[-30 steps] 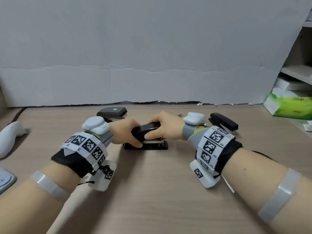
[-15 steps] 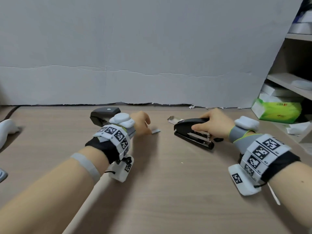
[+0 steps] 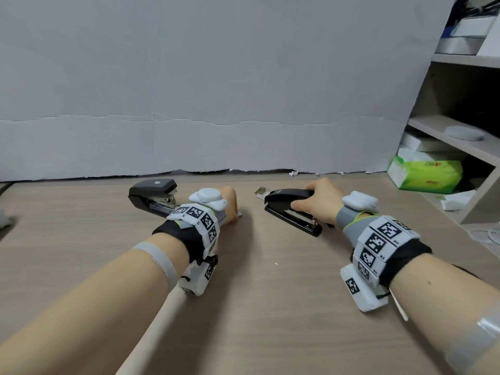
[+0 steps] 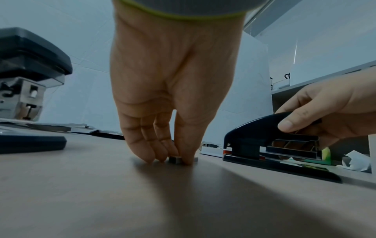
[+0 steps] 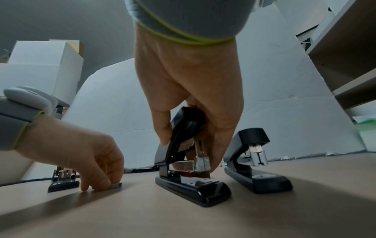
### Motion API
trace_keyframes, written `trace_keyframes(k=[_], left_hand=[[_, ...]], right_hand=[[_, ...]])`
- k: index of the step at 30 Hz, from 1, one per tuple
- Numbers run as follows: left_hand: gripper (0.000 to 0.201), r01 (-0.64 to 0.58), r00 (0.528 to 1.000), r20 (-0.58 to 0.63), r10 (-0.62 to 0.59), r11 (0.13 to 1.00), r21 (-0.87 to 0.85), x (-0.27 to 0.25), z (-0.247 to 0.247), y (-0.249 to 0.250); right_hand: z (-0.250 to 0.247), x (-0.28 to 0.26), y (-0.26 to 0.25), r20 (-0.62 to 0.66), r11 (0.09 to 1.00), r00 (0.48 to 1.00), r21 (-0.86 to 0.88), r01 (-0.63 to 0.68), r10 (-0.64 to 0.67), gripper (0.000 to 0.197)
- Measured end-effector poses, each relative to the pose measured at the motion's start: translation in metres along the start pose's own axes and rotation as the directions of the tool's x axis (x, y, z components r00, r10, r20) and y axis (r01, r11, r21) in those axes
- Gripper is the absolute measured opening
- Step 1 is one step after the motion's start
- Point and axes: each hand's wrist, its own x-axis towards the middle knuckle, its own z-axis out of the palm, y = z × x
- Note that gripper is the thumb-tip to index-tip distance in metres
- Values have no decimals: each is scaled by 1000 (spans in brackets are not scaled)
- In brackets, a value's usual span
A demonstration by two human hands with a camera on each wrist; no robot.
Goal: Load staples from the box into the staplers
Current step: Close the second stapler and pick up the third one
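My right hand (image 3: 316, 201) grips the top of a black stapler (image 3: 289, 209) that stands on its base on the wooden table (image 3: 270, 307). In the right wrist view the thumb and fingers wrap this stapler (image 5: 183, 153) from both sides. My left hand (image 3: 230, 201) is down on the table left of it, pinching a short silver staple strip (image 4: 175, 159) that lies flat on the table; the staple strip (image 5: 116, 185) shows beside the fingertips. A small open staple box (image 3: 260, 192) lies just behind the held stapler's nose.
A second black stapler (image 3: 153, 196) sits left of my left hand. A third stapler (image 5: 254, 161) stands just right of the held one. A grey board (image 3: 216, 90) closes the back. Shelves (image 3: 460, 136) and a green tissue pack (image 3: 424, 174) are at the right.
Both hands held the stapler at the table's middle a second ago. My right hand carried it to the right; my left hand let go and dropped onto the staple strip.
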Motion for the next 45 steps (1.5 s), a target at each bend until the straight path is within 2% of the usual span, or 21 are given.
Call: trace_keyframes(k=[3,5,7,9,12,16,21,25,27,29,31,33,36,38,40,43,45], left_hand=[[15,-6,999,41,6,1000,-16,-6,-6,4],[20,-33,997,61,36,998,-55,-9,-7,4],[22,-99,995,6,100,986,-133,-14,-11,2],[20,-185,983,-21,184,963,-197,-22,-16,2],[10,-272,962,-43,271,920,-283,-33,-28,2],[13,-314,949,-90,301,902,-296,-46,-39,-9],[14,-354,935,-119,335,900,-252,-58,-44,-23],[15,-361,932,-124,340,897,-255,-63,-43,-33],[21,-355,935,-132,330,885,-302,-63,-46,-43],[30,-349,935,-200,294,868,-353,-61,-54,-56],[36,-320,925,-321,205,876,-361,-56,-65,-76],[46,-233,921,-375,100,916,-327,-49,-73,-99],[81,-42,973,-231,-3,981,-189,-37,-71,-133],[93,22,992,-117,-39,990,-139,-32,-62,-146],[87,39,996,-69,-51,987,-157,-28,-53,-154],[62,37,991,-123,-55,989,-144,-24,-48,-157],[55,37,990,-133,-56,989,-145,-21,-49,-158]], right_hand=[[0,-4,-5,-22,1000,1000,2,22,-22,15],[0,-5,-11,-101,997,992,23,80,-77,32],[-1,-7,-21,-197,987,969,22,160,-152,40],[-2,-11,-35,-237,969,942,6,246,-237,32],[5,-17,-54,-130,945,937,1,328,-325,14],[22,-25,-64,49,927,927,-49,373,-371,13],[31,-28,-74,85,920,917,-18,392,-389,6],[40,-28,-83,126,918,910,8,396,-394,10],[45,-25,-88,148,922,910,39,386,-388,11],[48,-24,-90,152,927,914,56,371,-375,13],[52,-22,-91,142,941,930,52,336,-340,15],[58,-19,-92,149,960,948,57,274,-280,13],[71,-11,-93,166,975,960,41,220,-224,5],[77,-9,-96,192,978,960,9,208,-205,5],[82,-5,-100,214,979,956,-5,206,-200,8],[85,-2,-101,237,977,953,-48,208,-191,13],[86,-1,-98,260,973,949,-97,210,-179,16]])
